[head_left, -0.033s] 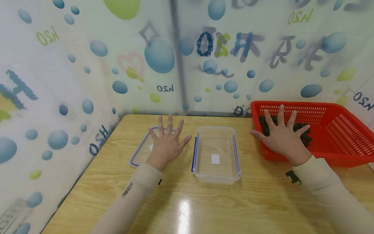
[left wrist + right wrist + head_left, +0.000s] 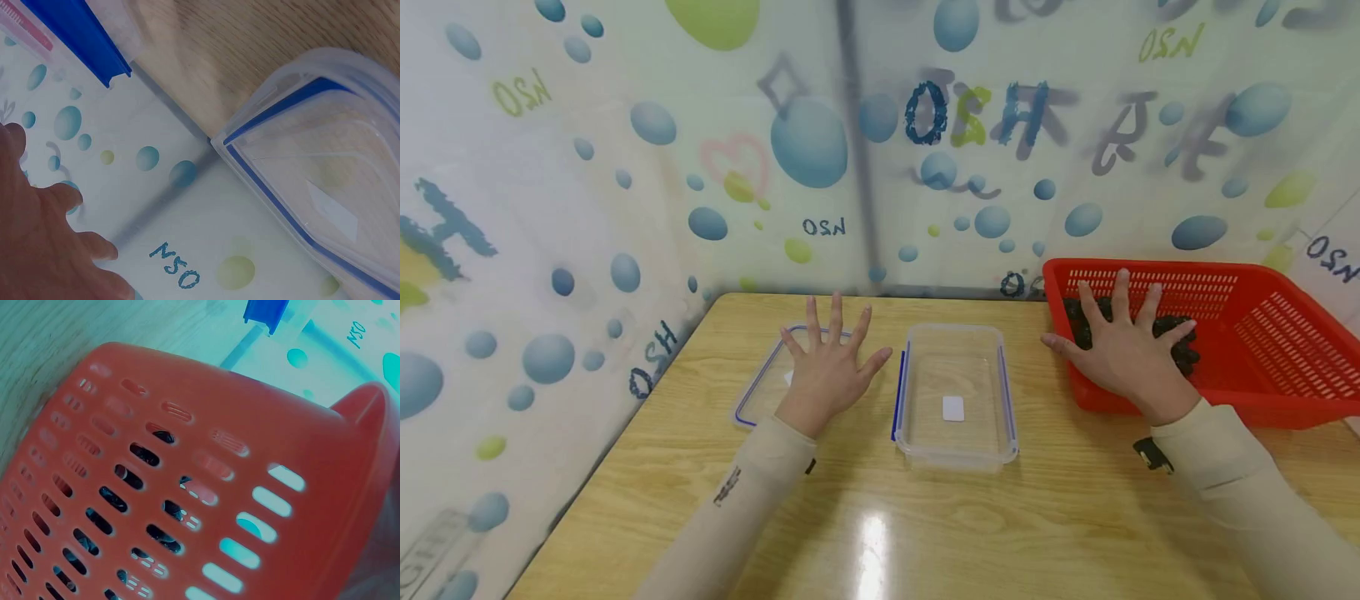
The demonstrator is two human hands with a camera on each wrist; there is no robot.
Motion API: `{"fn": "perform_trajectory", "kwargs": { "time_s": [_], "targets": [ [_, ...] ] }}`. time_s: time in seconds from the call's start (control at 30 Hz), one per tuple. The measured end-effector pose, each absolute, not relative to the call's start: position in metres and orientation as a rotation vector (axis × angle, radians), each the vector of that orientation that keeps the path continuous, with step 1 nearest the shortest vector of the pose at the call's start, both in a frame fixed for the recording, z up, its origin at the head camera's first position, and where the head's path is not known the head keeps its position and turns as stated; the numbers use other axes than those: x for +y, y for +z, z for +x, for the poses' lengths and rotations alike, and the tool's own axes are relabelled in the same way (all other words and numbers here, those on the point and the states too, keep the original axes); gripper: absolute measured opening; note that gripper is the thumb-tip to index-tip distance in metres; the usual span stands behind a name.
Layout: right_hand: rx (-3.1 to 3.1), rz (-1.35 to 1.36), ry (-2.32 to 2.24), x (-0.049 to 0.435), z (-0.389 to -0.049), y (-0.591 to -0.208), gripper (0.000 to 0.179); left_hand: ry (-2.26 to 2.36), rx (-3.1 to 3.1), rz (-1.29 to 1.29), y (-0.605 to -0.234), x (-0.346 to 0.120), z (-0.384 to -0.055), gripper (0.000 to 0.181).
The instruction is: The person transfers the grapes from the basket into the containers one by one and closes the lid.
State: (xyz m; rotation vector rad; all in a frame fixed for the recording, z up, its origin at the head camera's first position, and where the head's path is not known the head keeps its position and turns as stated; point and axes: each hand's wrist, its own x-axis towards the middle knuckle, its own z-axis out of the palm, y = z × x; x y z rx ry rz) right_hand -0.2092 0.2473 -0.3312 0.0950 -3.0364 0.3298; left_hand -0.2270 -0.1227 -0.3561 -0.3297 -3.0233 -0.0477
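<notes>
My left hand is held with fingers spread over a clear lid with a blue seal, covering part of it in the head view. It holds nothing. In the left wrist view the hand's fingers reach in from the left, apart from the lid. Between the two hands stands a clear plastic food container with blue side clips and a white label. My right hand, also spread and holding nothing, overlaps the near left part of a red basket. Black lumpy objects lie inside, partly hidden behind that hand.
Everything stands on a wood-grain table. A printed curtain with blue and green dots rises behind it and along the left. The slotted wall of the basket fills much of the right wrist view.
</notes>
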Motion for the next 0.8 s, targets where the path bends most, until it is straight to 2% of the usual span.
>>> {"fn": "perform_trajectory", "kwargs": {
  "time_s": [0.5,0.8],
  "targets": [
    [-3.04,0.054,0.398,0.249,-0.2035,-0.3301,0.107,-0.168,-2.966,-0.313,-0.3598,-0.1237,-0.2286,0.072],
    [-3.048,0.065,0.455,0.2522,-0.2027,-0.3306,0.103,-0.912,-2.784,-0.496,-0.3621,-0.1255,-0.2316,0.072]
  ]
}}
